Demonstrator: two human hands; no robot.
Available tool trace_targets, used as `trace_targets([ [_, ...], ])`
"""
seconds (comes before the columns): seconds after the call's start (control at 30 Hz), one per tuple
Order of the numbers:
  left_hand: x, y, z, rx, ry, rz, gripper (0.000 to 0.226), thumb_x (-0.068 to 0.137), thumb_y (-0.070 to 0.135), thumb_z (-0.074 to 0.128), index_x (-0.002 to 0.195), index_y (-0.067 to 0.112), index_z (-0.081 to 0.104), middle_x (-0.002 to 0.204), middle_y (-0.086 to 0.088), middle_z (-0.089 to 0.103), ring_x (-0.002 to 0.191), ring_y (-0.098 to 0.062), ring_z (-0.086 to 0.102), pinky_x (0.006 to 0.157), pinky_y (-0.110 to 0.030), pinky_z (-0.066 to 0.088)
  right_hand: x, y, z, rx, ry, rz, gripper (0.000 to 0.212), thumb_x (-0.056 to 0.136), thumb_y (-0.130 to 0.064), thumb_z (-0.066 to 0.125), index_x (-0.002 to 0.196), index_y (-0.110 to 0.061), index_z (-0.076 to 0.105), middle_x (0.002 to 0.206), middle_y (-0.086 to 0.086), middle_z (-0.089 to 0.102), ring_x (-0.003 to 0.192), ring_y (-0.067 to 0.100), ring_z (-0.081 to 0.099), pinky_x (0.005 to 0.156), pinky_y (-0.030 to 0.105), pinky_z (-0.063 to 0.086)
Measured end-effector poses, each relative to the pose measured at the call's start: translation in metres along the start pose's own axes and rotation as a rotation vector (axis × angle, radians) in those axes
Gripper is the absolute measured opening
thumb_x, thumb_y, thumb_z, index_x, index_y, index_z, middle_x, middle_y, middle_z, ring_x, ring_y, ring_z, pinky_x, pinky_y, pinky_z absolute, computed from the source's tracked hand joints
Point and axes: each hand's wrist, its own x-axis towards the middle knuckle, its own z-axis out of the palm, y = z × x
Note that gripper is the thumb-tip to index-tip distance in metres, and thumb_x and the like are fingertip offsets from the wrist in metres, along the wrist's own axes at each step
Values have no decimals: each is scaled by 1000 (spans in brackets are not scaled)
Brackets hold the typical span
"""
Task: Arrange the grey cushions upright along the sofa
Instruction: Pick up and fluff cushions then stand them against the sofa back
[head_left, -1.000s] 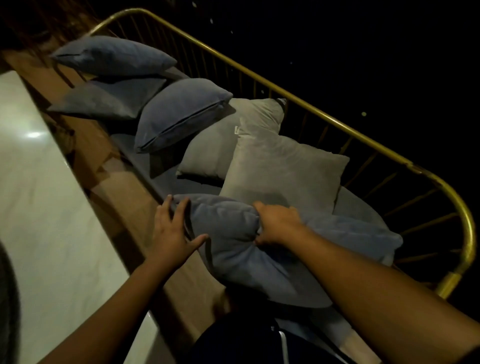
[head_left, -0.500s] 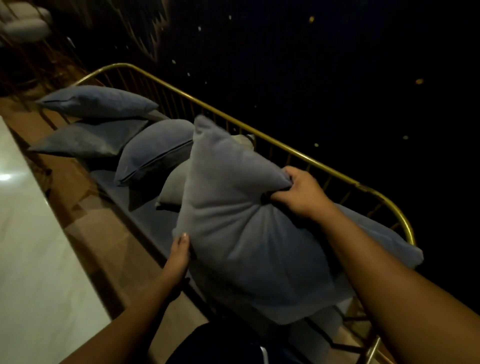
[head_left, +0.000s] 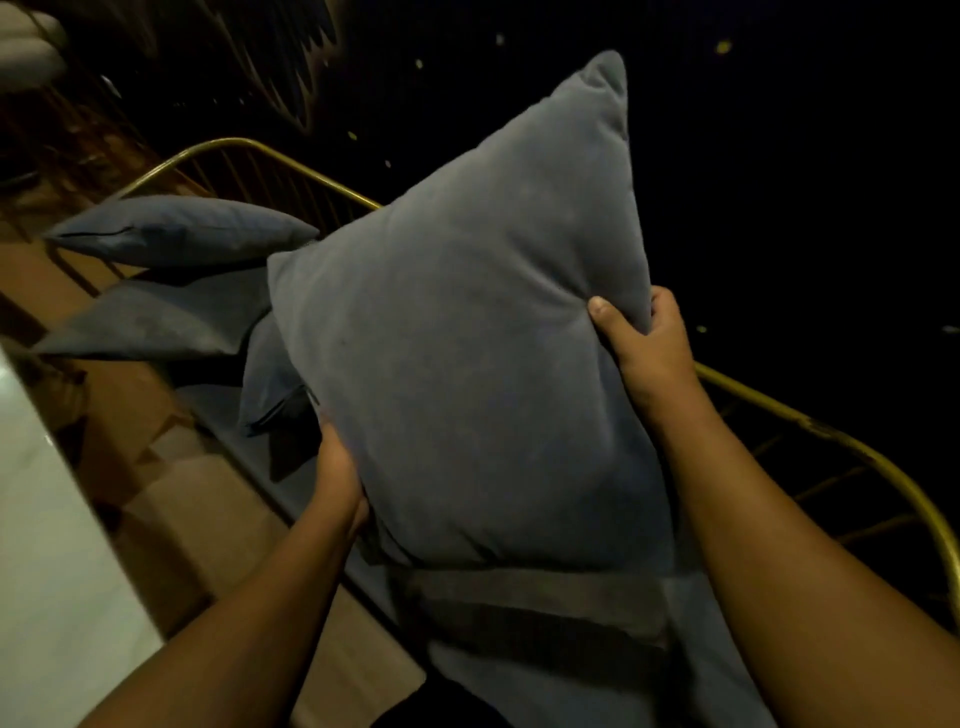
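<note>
Holding one grey cushion (head_left: 467, 364) clear of the seat (head_left: 311, 499), at centre frame, one corner pointing to the top of the frame. The right hand (head_left: 649, 348) pinches the right edge, thumb flat on the front face and fingers curled behind. The left hand (head_left: 337, 483) wraps the lower left edge; its fingers pass behind the fabric, so whether they are spread or together cannot be told. Three more cushions lie at left: two (head_left: 176, 228) (head_left: 156, 322) stacked flat at the far end, a third (head_left: 270, 384) leaning, partly hidden. The gold rail (head_left: 270, 161) runs from upper left to lower right behind them.

Step in hand, as judged: carrying the cushion to its place against the rail. To do it well, turn the cushion so that one straight edge faces down, set that edge on the seat close to the rail, and lean the back face on the bars before letting go. Keep both grips until it stands unaided.
</note>
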Motion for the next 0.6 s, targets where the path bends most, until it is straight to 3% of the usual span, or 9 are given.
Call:
trace_targets([
  [0.13, 83, 44, -18, 101, 68, -103, 92, 50, 95, 46, 120, 38, 62, 118, 1, 68, 106, -32, 61, 93, -53, 49, 42, 18, 61, -38, -33, 16, 78, 87, -42, 62, 149, -20, 20, 139, -5, 46, 119, 11, 52, 91, 24, 46],
  [0.2, 120, 71, -22, 217, 94, -120, 91, 59, 92, 40, 125, 33, 59, 119, -2, 66, 104, -30, 60, 93, -51, 49, 61, 25, 91, -75, -59, 53, 102, 77, -52, 65, 152, -28, 0, 157, -1, 25, 138, 18, 34, 105, 30, 34],
  [0.27, 155, 96, -26, 371, 161, 1, 88, 72, 84, 33, 133, 23, 53, 132, -8, 58, 113, -32, 56, 100, -49, 44, 79, 35, 119, -115, -85, 105, 119, 65, -58, 68, 150, -32, -12, 161, -3, 13, 144, 18, 24, 109, 32, 26],
  [0.33, 180, 111, -23, 570, 166, 206, 92, 76, 80, 29, 136, 13, 48, 141, -15, 50, 124, -34, 49, 107, -46, 37, 96, 48, 147, -148, -86, 145, 127, 58, -65, 71, 149, -36, -14, 162, -5, 10, 145, 21, 22, 114, 41, 25],
  [0.4, 197, 116, -10, 700, 50, 285, 100, 70, 86, 36, 136, 12, 46, 142, -18, 46, 129, -34, 45, 111, -48, 33, 111, 66, 176, -176, -88, 164, 131, 54, -69, 75, 149, -39, -11, 162, -7, 8, 146, 23, 20, 116, 50, 25],
  [0.5, 202, 99, 20, 964, -194, 261, 79, 81, 64, 53, 147, 33, 25, 159, -13, 14, 145, -34, 18, 118, -44, 15, 121, 95, 207, -288, -106, 244, 127, 66, -50, 80, 150, -32, -13, 162, -2, 0, 147, 25, 14, 115, 45, 22],
  [0.6, 203, 74, 35, 1243, -318, 260, 91, 76, 71, 53, 143, 53, -5, 160, -2, -19, 145, -43, -11, 116, -59, 2, 123, 123, 205, -350, -14, 282, 123, 69, -47, 79, 150, -32, -12, 162, 4, 4, 146, 30, 19, 113, 47, 26],
])
